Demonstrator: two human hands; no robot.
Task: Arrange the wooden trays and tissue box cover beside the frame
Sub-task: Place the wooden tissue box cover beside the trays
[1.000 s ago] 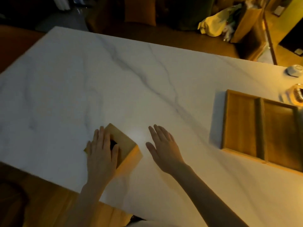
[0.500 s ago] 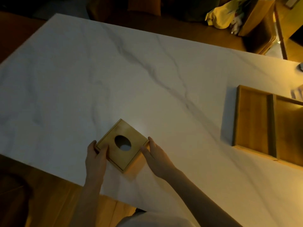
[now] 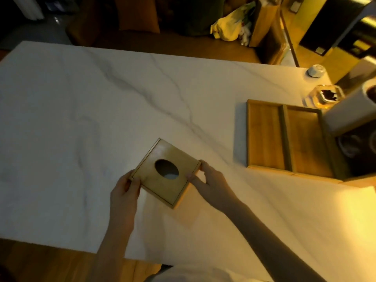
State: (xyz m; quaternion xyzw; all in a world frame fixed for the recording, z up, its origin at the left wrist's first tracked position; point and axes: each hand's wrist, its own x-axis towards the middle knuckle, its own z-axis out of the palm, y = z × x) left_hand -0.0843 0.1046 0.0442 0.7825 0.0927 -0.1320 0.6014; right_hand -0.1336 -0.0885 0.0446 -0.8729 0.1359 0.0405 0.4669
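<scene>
Tissue box cover (image 3: 165,173) near the table's front edge, held between both hands; trays off to the right.

Cover sits turned at an angle on the table (image 3: 81,119), its top opening facing up. Left hand (image 3: 125,188) at the cover's left corner, right hand (image 3: 211,185) at its right corner, both touching it. Two wooden trays (image 3: 284,139) lie side by side, touching, well right of the cover. Behind the trays, toward the far right corner: a jar (image 3: 326,96), and farther back a small round object (image 3: 316,71). A cylinder (image 3: 354,112) stands just right of the trays, overlapping their far right corner from this view. Bags (image 3: 230,27) lie beyond the table's far edge.
</scene>
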